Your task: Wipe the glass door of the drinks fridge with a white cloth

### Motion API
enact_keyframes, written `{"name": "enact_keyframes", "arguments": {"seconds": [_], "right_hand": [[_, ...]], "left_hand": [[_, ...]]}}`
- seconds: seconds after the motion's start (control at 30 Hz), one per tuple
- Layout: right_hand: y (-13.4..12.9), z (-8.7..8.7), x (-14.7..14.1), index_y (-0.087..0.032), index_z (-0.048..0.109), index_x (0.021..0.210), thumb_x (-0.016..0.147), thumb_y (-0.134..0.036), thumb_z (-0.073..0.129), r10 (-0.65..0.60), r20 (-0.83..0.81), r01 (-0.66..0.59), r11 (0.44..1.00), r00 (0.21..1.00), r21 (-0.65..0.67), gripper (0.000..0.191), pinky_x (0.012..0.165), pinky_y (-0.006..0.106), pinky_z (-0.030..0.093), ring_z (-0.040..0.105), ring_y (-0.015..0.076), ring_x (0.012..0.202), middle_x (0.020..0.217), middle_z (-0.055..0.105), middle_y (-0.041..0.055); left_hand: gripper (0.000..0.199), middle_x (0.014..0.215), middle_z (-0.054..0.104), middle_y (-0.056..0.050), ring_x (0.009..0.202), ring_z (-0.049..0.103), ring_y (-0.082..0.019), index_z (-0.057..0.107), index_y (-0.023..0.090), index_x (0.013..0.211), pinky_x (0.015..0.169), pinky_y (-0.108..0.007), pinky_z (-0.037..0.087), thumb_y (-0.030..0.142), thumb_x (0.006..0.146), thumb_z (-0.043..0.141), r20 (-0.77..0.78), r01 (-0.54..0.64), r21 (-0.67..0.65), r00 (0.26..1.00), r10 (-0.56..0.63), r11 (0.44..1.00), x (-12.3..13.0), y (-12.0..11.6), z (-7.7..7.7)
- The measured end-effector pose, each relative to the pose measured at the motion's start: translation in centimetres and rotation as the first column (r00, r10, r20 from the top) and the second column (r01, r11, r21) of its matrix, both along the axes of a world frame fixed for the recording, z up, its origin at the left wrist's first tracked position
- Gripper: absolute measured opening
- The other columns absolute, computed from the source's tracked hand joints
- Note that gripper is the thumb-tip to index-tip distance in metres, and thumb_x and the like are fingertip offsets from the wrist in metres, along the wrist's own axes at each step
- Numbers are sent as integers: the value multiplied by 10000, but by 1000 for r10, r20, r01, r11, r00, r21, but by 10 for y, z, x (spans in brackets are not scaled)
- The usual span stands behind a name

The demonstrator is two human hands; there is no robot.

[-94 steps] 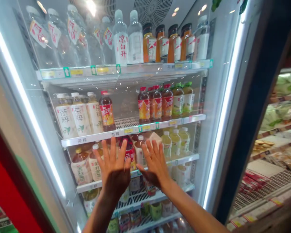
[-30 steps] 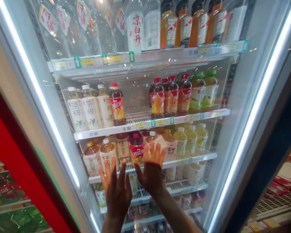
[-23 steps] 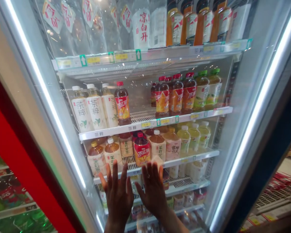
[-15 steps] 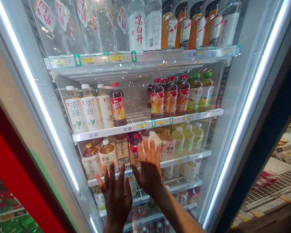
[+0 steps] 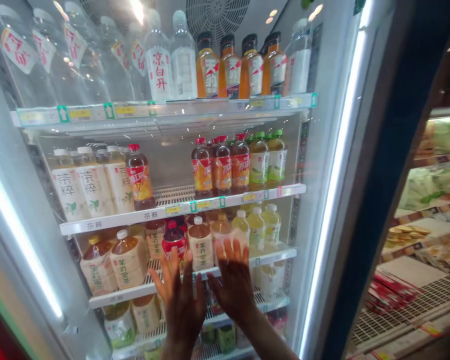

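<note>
My left hand [image 5: 183, 295] is raised in front of the drinks cooler, fingers spread, holding nothing. Just beyond its fingertips stands a red-capped bottle of dark tea [image 5: 173, 239]. To the right my right hand [image 5: 233, 282] is also up with fingers apart and nothing in it. It partly covers a pale-labelled bottle [image 5: 222, 227]. Between the hands, a white-capped jasmine tea bottle [image 5: 200, 245] stands upright on the same shelf. Whether either hand touches the glass in front of the bottles I cannot tell.
Red-capped iced tea bottles [image 5: 221, 167] and white-labelled tea bottles [image 5: 88, 185] line the shelf above. Clear water bottles [image 5: 159, 65] fill part of the top shelf. A bright light strip [image 5: 335, 170] runs down the right side. Outside, a rack [image 5: 378, 305] holds packaged goods.
The view has swung right and slightly up, so the cooler's contents appear shifted left and lower. Both hands remain raised; the right hand now appears lower in view, before the pale-labelled bottle.
</note>
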State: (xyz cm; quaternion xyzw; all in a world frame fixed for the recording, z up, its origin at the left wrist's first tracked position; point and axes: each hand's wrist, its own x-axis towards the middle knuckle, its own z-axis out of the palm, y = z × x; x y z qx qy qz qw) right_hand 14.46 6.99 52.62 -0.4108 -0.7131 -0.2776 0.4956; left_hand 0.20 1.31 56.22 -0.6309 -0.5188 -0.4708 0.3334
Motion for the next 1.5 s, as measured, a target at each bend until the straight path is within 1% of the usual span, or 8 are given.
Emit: {"name": "enact_keyframes", "arguments": {"seconds": [0.1,0.3,0.5,0.7,0.9,1.13,1.33,1.5], "right_hand": [[4,-19,42,-144,116,1647,1004,-333,505,-14,-10,15,998,1000,63,774,1249,642,265,108,327,1588,1707,147,134],[35,33,129,-127,0,1646,1033,-341,454,-42,-128,49,998,991,49,792,1213,716,241,46,388,1582,1712,4,177],[36,-17,166,-65,52,1636,1022,-320,487,-24,-71,28,998,997,52,794,1262,644,165,40,361,1588,1711,15,205],[57,47,191,-99,2,1642,1034,-330,460,-55,-190,76,992,980,100,796,1241,690,178,21,379,1587,1718,-8,173],[42,5,169,-69,26,1638,1026,-328,459,2,-137,5,999,991,47,793,1255,674,141,10,370,1588,1717,1,187],[52,80,147,-117,-18,1645,1027,-346,470,-1,-222,35,988,975,150,820,1235,716,157,-1,384,1587,1722,-30,141],[23,35,83,-60,65,1638,1033,-409,425,55,-78,-50,997,995,64,785,1223,723,184,33,394,1587,1714,32,199],[22,102,32,-98,2,1642,1015,-391,492,52,-129,-30,985,990,168,848,1218,727,188,21,386,1588,1718,-5,155]], "left_hand": [[847,1720,136,-83,1590,16,-351,210,311,1613,1251,-686,231,94,896,606,-2,19,6,1000,-19,1000,42,10,-1],[847,1707,195,-100,1581,100,-389,250,311,1604,1243,-731,126,86,881,629,2,41,37,999,-41,998,119,33,-7],[870,1711,162,-103,1584,75,-390,226,322,1609,1238,-731,97,101,879,644,-18,24,21,1000,-23,1000,157,49,-11],[875,1718,118,-78,1590,46,-375,211,359,1606,1232,-744,55,99,886,634,14,-16,37,1000,15,999,169,52,-3],[854,1723,101,-69,1596,22,-350,225,323,1607,1263,-687,24,124,889,642,-28,-55,79,998,58,995,149,50,0],[828,1729,69,-63,1599,-5,-337,233,326,1604,1267,-667,-9,139,905,634,-1,-105,91,994,105,990,111,34,9],[815,1729,63,-55,1600,-21,-315,249,322,1600,1275,-633,-32,152,906,642,-14,-119,122,992,122,985,61,21,22],[837,1731,49,-28,1601,-25,-303,243,339,1598,1275,-624,-45,148,895,655,-35,-128,175,990,136,976,13,15,53]]}}
